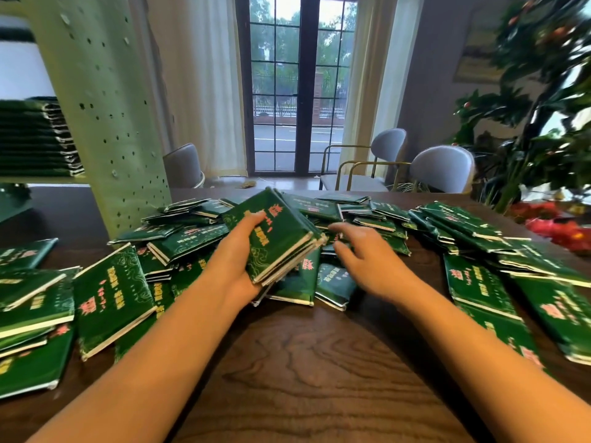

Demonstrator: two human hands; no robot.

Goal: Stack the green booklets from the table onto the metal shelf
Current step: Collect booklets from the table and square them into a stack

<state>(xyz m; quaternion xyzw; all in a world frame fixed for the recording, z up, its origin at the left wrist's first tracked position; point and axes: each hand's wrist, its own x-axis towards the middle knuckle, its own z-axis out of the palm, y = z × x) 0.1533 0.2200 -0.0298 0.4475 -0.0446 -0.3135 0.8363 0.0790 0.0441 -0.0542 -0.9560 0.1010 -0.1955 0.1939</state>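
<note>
Green and glossy, a small stack of booklets (278, 241) sat tilted in the left hand (235, 254), clamped between a digit on the top cover and the palm beneath, just above the heap. The right hand (364, 257) hovered beside the stack's near corner with fingers spread and loosely bent, gripping nothing; blur hid whether its fingertips touched the booklets below. Loose booklets (108, 295) lay strewn and overlapping across the dark wooden table (307, 362), thick at left, centre and right. At the far left stood the metal shelf (105, 129), its pale green upright punched with small holes, and on one level rested a neat shelved pile (32, 139) of the same booklets. Beyond the table stood grey chairs (441, 167), a dark-framed glazed door (300, 84) and, at right, a leafy plant (543, 100).
</note>
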